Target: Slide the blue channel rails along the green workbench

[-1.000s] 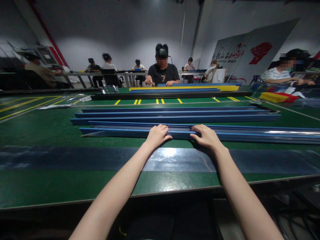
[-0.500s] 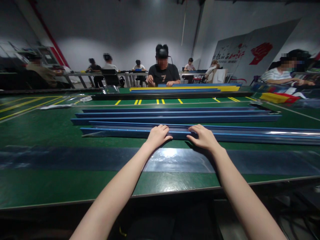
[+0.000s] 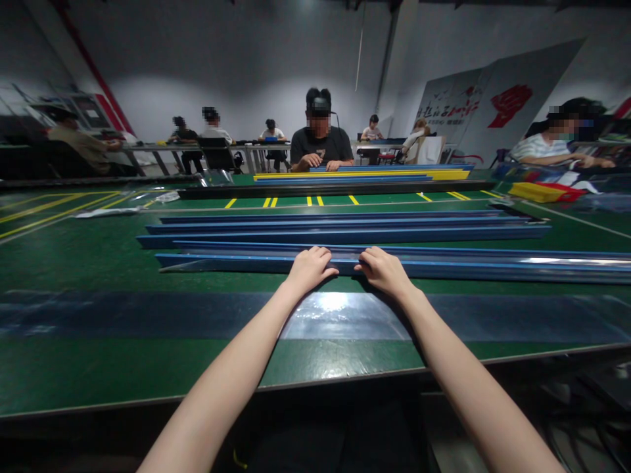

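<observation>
Nearest me runs the green counter (image 3: pixel 148 394) with a dark glossy film strip (image 3: pixel 148 314) lying along it. Just past that strip, my left hand (image 3: pixel 309 268) and right hand (image 3: pixel 382 270) lie palm down, close together, on the near blue rail (image 3: pixel 493 268). Fingers drape over its top and thumbs sit at its near edge. Neither hand is clenched or wrapped round it. I judge this a pressing or steadying hold at mid-length. Any shift of so long a rail calls for even pressure from both hands. Beyond my fingers lie more blue rails (image 3: pixel 345 233), then a black rail (image 3: pixel 320 189). Farthest off sits a person in a dark shirt (image 3: pixel 320 146).
</observation>
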`<action>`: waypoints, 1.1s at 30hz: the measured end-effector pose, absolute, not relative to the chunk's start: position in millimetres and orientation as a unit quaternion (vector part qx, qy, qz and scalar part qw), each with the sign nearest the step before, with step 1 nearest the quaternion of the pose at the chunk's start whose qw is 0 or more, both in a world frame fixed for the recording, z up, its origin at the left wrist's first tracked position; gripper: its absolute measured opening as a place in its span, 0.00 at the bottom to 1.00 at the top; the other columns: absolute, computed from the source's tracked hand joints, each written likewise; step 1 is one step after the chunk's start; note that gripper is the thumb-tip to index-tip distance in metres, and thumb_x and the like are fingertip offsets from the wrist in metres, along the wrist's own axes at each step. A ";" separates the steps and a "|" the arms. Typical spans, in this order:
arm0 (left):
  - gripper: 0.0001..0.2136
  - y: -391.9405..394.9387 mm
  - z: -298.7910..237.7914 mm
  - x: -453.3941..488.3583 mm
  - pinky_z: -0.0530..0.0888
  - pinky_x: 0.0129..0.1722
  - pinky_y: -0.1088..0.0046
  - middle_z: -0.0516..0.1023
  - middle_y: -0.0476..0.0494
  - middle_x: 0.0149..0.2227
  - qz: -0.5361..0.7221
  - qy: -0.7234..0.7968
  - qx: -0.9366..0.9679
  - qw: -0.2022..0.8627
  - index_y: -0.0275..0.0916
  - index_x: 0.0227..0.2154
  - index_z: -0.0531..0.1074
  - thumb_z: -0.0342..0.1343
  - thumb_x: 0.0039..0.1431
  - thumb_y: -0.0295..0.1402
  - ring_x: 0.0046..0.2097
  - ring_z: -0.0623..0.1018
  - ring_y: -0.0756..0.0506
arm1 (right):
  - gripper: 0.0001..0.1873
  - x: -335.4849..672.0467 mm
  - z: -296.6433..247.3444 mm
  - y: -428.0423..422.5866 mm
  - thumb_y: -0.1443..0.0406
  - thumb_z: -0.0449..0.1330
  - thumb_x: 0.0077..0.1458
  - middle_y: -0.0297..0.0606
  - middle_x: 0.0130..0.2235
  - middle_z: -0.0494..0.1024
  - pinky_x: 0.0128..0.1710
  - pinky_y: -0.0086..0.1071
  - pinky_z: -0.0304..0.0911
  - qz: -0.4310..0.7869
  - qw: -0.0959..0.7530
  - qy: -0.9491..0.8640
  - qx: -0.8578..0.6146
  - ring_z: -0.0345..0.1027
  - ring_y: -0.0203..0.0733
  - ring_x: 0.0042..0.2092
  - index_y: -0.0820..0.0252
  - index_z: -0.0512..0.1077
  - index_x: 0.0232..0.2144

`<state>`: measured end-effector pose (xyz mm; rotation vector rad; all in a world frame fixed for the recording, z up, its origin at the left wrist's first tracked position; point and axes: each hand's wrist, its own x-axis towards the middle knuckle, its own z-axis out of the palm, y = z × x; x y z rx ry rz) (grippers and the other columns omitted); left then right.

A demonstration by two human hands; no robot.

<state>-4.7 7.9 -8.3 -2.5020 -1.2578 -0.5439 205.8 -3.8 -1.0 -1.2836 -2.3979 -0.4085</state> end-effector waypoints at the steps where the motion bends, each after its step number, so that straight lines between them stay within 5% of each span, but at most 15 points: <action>1: 0.15 7.8 -8.2 -4.7 0.66 0.41 0.71 0.73 0.43 0.42 -0.188 -0.436 -0.868 0.145 0.37 0.35 0.69 0.52 0.55 0.45 0.44 0.70 0.45 | 0.12 205.5 -0.6 -3.9 0.60 0.48 0.57 0.39 0.32 0.71 0.32 0.30 0.51 -0.146 0.194 -0.855 -0.458 0.61 0.40 0.37 0.59 0.66 0.28; 21: 0.14 5.6 -2.7 -5.5 0.66 0.41 0.72 0.72 0.43 0.44 -0.177 -0.427 -0.875 0.142 0.37 0.36 0.67 0.52 0.55 0.44 0.45 0.70 0.45 | 0.10 209.6 5.9 -5.3 0.62 0.50 0.56 0.39 0.32 0.72 0.30 0.29 0.50 -0.134 0.185 -0.850 -0.474 0.63 0.39 0.36 0.59 0.67 0.27; 33: 0.14 2.4 4.0 -3.5 0.65 0.34 0.73 0.71 0.46 0.34 -0.211 -0.449 -0.854 0.158 0.38 0.29 0.66 0.52 0.54 0.46 0.37 0.69 0.47 | 0.10 244.7 7.5 -10.0 0.60 0.52 0.50 0.38 0.30 0.72 0.27 0.29 0.49 -0.118 0.197 -0.801 -0.553 0.63 0.38 0.32 0.58 0.67 0.24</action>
